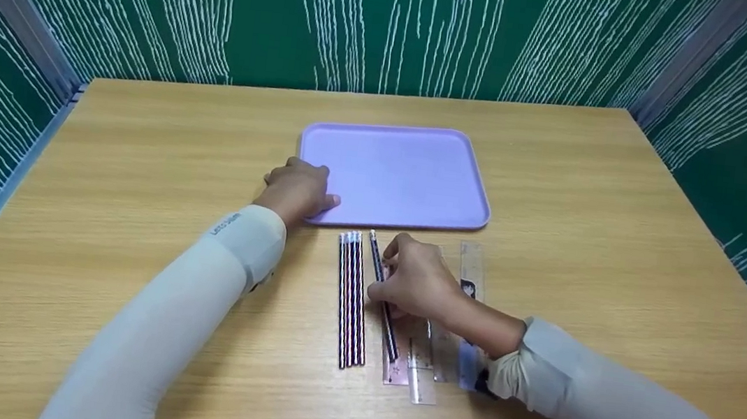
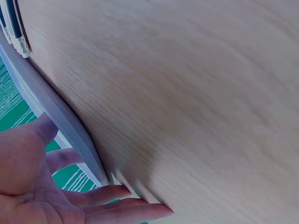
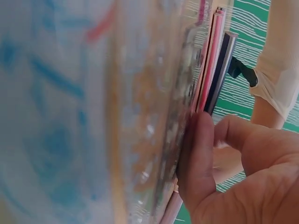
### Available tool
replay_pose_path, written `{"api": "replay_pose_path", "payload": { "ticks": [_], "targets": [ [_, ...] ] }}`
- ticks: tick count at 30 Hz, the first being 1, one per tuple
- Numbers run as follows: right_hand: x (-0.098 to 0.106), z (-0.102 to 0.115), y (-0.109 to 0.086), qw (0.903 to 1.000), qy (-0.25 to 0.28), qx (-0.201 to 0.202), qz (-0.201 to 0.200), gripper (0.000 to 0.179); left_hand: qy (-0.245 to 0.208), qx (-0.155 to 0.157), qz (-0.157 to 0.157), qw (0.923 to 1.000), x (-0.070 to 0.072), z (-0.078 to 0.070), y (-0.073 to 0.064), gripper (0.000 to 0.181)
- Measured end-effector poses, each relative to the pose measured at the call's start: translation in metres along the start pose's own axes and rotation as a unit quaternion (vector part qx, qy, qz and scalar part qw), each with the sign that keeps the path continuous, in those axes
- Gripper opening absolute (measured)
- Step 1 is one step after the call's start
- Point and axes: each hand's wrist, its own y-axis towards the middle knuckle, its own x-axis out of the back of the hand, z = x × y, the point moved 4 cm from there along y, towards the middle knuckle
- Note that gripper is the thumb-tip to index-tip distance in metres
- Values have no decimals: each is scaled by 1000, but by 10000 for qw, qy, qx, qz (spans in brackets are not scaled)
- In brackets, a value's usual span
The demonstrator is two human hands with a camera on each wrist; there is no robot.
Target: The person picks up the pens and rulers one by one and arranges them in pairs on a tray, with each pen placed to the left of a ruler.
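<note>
Across the wooden surface point(image 1: 142, 141), in the head view, the tray point(image 1: 405, 178) is touched near its near-left corner by the left hand point(image 1: 295, 190); one pencil point(image 1: 378, 264) is pinched by the right hand point(image 1: 420, 279), beside the pencil row point(image 1: 352, 302), partly overlapping the rulers point(image 1: 422, 387). Moving this pencil seems in hand; a steady pinch is called for. In the left wrist view, relaxed fingers point(image 2: 131, 214) are spread past the tray; in the right, the foreground is blurred.

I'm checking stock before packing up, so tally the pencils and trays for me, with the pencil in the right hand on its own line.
Side-by-side pencils: 4
Held pencil, in the right hand: 1
Purple tray: 1
Total: 6
</note>
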Motion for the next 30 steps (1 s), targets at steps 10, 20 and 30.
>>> {"api": "replay_pose_path", "payload": {
  "ticks": [10,20,30],
  "targets": [
    [5,-8,3,9957,783,-365,331,40,-15,-13,-64,10000,1,0,-1,71],
    [8,-19,4,9823,1601,-354,909,41,313,-140,-30,9994,0,-1,1,71],
    [13,-23,4,9636,2200,-340,1483,44,-36,11,55,10000,1,-1,-3,71]
  ]
}}
